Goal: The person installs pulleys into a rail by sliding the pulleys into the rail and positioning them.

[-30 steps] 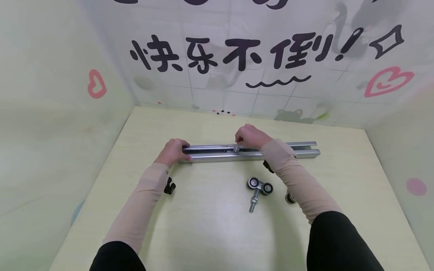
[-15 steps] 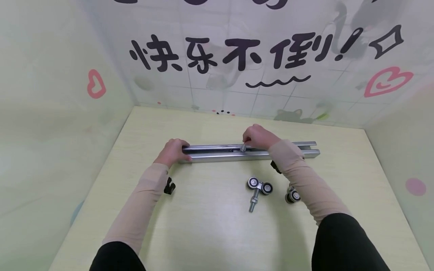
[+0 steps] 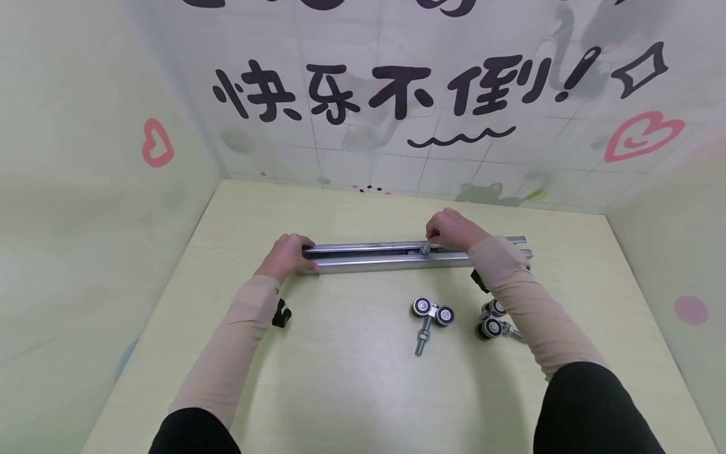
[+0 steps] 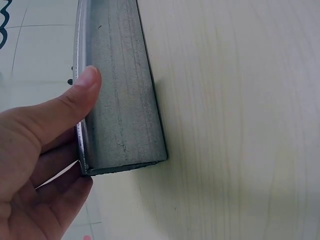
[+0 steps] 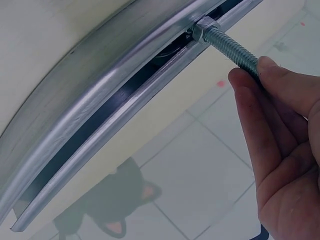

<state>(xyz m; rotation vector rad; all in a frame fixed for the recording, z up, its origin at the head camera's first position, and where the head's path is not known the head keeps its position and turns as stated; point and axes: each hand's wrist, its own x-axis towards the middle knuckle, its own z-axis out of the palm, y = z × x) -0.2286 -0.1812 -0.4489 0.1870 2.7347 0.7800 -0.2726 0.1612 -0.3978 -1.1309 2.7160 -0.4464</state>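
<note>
A slotted metal rail lies lengthwise on the table, its open slot facing up. At its left end my left hand grips the rail, thumb on the near side; the left wrist view shows that thumb against the rail's grey side. My right hand pinches the threaded bolt of a roller hanger between thumb and fingers. A nut sits at the bolt's base, right at the slot. The hanger's wheels are mostly hidden inside the rail.
Two more roller hangers lie on the table in front of the rail: one in the middle, another partly under my right forearm. A printed wall stands behind, with side walls left and right.
My right hand has slid the roller hanger's bolt rightward along the slot. The left hand keeps its grip on the rail's end. More of the right loose hanger shows now.
</note>
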